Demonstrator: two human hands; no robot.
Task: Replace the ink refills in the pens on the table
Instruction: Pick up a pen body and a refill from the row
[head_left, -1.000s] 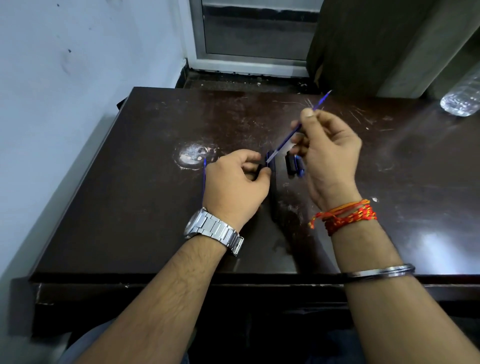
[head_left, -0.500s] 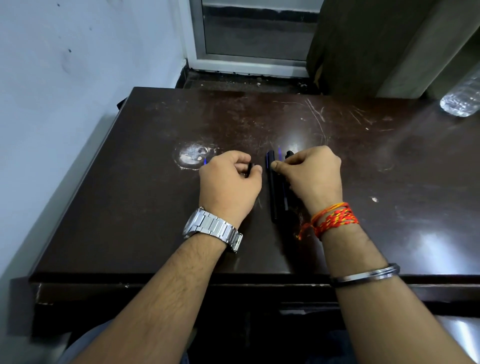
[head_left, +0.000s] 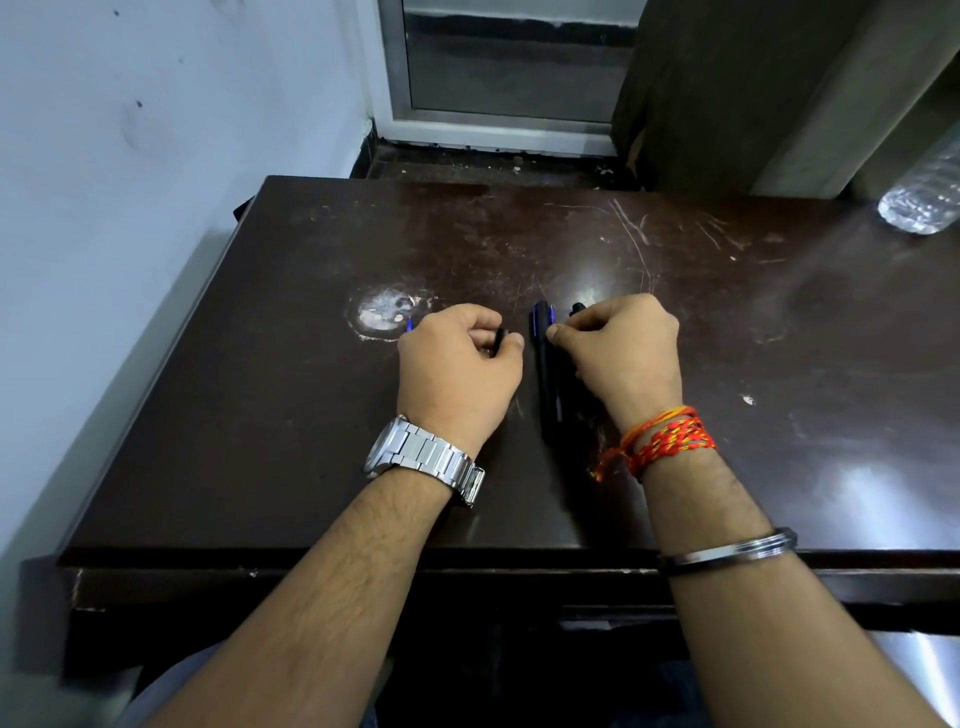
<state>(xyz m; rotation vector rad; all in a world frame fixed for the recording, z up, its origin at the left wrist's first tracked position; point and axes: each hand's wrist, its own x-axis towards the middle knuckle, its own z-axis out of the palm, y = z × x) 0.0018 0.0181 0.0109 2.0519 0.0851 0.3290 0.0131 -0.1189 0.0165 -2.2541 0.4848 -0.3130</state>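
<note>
**Entry: pens and refills, both hands down at the table**

- Table (head_left: 311, 415): dark, scratched, with a pale worn patch (head_left: 384, 314) left of centre.
- Pens (head_left: 545, 374): two or more dark barrels lying side by side between the hands, lengthwise away from the person. The left one shows blue trim at its far end. How many lie there cannot be told, since the right hand covers some of them.
- Left hand (head_left: 460, 364): resting on the table, fingers curled. Thumb and forefinger pinch a short black pen part (head_left: 500, 340).
- Blue tip (head_left: 409, 325): pokes out past the far-left side of the left hand, probably the end of a refill held there.
- Right hand (head_left: 623, 348): knuckles up and fingers curled, thumb and forefinger pressed together against the pens. What they pinch, if anything, cannot be told.
- Change: a second ago the right hand was raised, holding a blue refill slanted in the air towards the left hand. It is now lowered onto the pens and the refill is out of sight, as it was half a second ago.
- Judgement: one refill has likely been set down or withdrawn, and the right hand is picking out the next pen or part. The task looks mid-cycle, not finished.
- Also present: a wristwatch (head_left: 421, 457), a red-orange thread band (head_left: 670, 436), a metal bangle (head_left: 727, 551) and a water bottle (head_left: 924, 202) at the far right.
</note>
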